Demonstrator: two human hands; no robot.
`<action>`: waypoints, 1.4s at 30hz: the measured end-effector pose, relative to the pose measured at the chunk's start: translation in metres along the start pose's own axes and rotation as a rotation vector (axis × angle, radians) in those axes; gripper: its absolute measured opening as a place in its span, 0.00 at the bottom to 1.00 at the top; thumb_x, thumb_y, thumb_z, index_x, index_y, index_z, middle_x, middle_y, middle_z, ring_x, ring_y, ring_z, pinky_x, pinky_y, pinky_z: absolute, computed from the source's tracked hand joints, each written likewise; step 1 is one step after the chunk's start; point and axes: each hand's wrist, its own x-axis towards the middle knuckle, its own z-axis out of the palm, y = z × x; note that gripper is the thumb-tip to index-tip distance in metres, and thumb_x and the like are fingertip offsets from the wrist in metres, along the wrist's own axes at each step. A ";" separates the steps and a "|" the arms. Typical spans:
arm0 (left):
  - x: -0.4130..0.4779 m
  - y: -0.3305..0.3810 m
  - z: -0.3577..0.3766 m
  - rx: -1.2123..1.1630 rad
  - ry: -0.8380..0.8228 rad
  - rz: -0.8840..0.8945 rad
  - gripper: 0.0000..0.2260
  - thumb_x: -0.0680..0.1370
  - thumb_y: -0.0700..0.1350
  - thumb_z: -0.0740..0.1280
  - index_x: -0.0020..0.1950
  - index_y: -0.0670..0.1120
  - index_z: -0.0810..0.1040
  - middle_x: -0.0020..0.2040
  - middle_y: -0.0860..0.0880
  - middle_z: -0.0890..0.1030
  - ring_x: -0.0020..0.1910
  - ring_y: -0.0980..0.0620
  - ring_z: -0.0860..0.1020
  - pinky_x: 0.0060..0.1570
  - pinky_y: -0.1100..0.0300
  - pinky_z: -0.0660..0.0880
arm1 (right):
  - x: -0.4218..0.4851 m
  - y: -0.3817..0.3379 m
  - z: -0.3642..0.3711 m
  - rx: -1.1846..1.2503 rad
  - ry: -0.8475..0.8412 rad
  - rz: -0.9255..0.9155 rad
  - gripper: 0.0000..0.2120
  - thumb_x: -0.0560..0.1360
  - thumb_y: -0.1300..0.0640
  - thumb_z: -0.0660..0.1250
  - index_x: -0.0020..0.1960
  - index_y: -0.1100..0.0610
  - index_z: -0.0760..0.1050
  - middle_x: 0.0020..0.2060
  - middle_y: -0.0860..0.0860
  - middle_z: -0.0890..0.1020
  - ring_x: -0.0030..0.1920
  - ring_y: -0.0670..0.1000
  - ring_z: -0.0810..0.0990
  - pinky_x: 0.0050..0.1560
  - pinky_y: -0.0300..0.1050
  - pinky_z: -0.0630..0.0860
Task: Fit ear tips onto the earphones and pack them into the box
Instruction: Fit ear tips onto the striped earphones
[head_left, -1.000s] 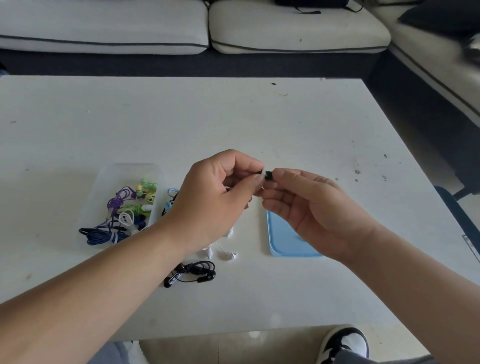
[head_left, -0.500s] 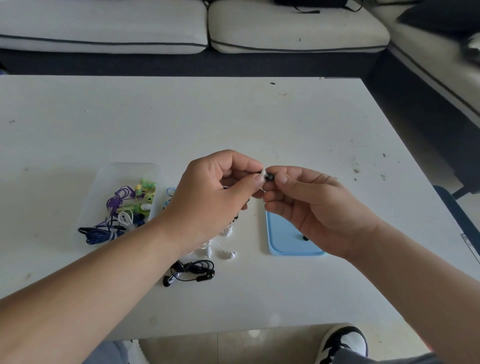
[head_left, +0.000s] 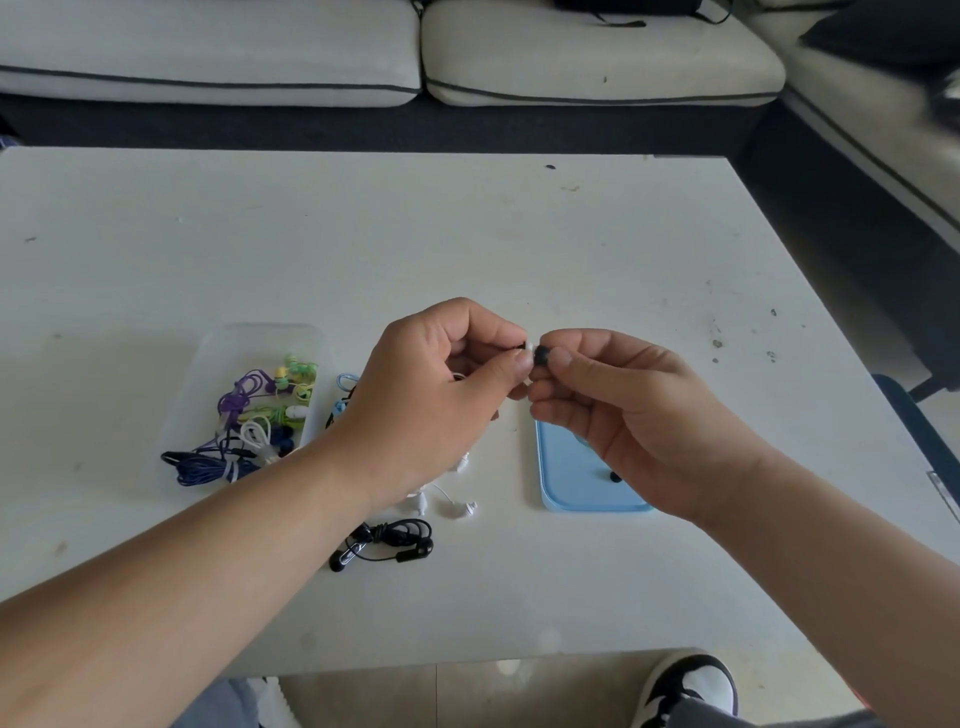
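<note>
Black ear tip (head_left: 542, 355) is pinched between the thumb and forefinger of the right hand (head_left: 639, 415), held up in the air just past the far end of the blue tray (head_left: 571, 499). The other fingers are curled in loosely. Butted right up against it is the left hand (head_left: 431, 400), fingers curled tight and pinching a white earbud (head_left: 529, 347). Bud and tip are touching, but I can't tell if the tip is actually seated on it.

On the tray sits a second ear tip (head_left: 615, 477), also black, so that's two tips I can see. Just left of the tray, a white cable (head_left: 457, 506) lies on the worktop (head_left: 467, 234). One black earphone set (head_left: 387, 540) is coiled left of the tray's near end. Further left of the tray there's one clear box (head_left: 249, 338) with a coloured earphone tangle (head_left: 260, 415) in purple, green, navy and white, too knotted to count.
</note>
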 end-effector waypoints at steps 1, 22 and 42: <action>0.000 0.000 0.000 0.011 0.006 0.005 0.04 0.78 0.37 0.74 0.50 0.44 0.83 0.35 0.55 0.85 0.32 0.61 0.82 0.35 0.68 0.76 | -0.001 -0.001 0.001 0.006 0.013 0.008 0.08 0.75 0.65 0.68 0.52 0.66 0.81 0.43 0.61 0.85 0.43 0.55 0.87 0.45 0.43 0.84; 0.000 0.002 0.001 0.046 -0.015 0.037 0.04 0.78 0.36 0.73 0.51 0.43 0.83 0.35 0.57 0.84 0.31 0.62 0.81 0.34 0.72 0.73 | -0.001 0.000 0.002 0.059 0.007 0.039 0.07 0.74 0.61 0.69 0.48 0.63 0.82 0.41 0.58 0.85 0.41 0.51 0.86 0.45 0.41 0.83; 0.001 0.002 0.002 0.048 0.003 0.033 0.04 0.78 0.36 0.73 0.51 0.43 0.83 0.34 0.57 0.84 0.31 0.62 0.81 0.35 0.71 0.74 | 0.001 0.001 0.003 0.039 0.035 0.008 0.04 0.71 0.64 0.71 0.44 0.64 0.80 0.38 0.58 0.84 0.41 0.53 0.87 0.44 0.40 0.83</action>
